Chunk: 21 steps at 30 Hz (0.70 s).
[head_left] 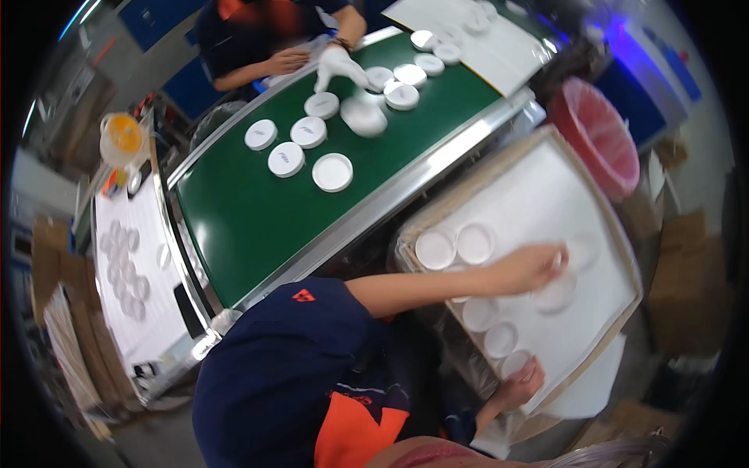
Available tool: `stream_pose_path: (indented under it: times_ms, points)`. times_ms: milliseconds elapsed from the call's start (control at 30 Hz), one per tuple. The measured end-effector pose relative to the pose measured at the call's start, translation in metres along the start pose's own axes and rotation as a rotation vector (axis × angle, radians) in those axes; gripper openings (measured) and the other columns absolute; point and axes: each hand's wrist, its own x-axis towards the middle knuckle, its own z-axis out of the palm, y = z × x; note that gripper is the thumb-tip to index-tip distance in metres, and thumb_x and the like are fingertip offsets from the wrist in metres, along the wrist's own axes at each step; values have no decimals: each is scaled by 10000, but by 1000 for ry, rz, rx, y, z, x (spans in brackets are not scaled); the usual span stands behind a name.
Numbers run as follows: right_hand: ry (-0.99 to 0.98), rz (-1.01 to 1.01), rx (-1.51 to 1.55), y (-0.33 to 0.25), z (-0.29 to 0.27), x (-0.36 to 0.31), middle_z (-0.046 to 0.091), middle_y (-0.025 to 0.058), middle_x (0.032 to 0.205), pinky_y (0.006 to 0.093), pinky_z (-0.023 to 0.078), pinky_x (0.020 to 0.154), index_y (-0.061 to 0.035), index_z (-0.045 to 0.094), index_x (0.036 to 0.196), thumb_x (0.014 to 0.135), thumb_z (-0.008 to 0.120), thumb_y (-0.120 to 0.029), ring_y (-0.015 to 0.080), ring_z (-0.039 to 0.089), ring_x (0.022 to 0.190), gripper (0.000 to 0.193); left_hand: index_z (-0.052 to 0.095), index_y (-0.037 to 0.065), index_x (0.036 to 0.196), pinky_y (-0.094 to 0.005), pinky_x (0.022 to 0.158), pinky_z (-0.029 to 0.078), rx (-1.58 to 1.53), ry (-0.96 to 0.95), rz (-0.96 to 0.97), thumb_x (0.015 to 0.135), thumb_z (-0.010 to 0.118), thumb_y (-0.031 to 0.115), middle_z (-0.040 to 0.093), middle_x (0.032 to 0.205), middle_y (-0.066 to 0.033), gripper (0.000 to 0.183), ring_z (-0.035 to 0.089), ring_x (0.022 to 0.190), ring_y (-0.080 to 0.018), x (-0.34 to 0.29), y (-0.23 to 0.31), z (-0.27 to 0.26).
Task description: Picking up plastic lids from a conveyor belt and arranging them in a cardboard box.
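Observation:
My left hand reaches across a lined carton, its fingers curled and blurred. Whether a lid is in them is hard to make out. A blurred white round lid is just below this hand, and a fainter one is beside its fingertips. Nearer to me, my right hand has its fingers closed at the edge of another white round lid by the carton's near side. More such lids are set along the carton's left side, some partly hidden by my left forearm.
A green conveyor belt carries several white round pieces. Across it, a co-worker's gloved hand is near a blurred white piece. A pink-lined bin stands beyond the carton. At left, a white table holds several translucent round pieces.

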Motion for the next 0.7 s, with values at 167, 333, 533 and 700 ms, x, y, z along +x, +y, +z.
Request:
stream_pose_path:
  times_ms: [167, 333, 533, 700]
  points:
    - [0, -68, -31, -11, -3, 3, 617, 147, 1183, 469, 418, 944, -9, 655, 1148, 961, 525, -181, 351, 547, 1102, 285, 577, 56, 1021, -482, 588, 487, 721, -202, 135, 857, 551, 107, 589, 798, -170, 174, 638, 691, -375, -16, -102, 42]
    - [-37, -246, 229, -55, 14, 44, 523, 175, 1318, 495, 345, 1060, -3, 556, 1292, 955, 518, -141, 367, 441, 1272, 366, 584, 100, 1108, -457, 629, 483, 758, -95, 107, 865, 522, 104, 580, 912, -161, 251, 632, 770, -339, -54, -74, 33]
    - [-310, -559, 241, -100, 58, 99, 493, 206, 1381, 486, 338, 1077, 6, 518, 1328, 947, 534, -118, 379, 425, 1310, 402, 587, 143, 1159, -419, 798, 452, 932, -112, 173, 876, 532, 152, 546, 1045, -143, 288, 572, 936, -303, -90, -65, 12]
    - [-459, -521, 114, -74, 62, 111, 544, 207, 1298, 476, 379, 1034, -4, 579, 1268, 947, 553, -164, 388, 502, 1203, 359, 580, 156, 1203, -449, 923, 411, 903, -238, 194, 870, 603, 223, 535, 1074, -129, 341, 518, 1085, -297, -114, -60, 4]
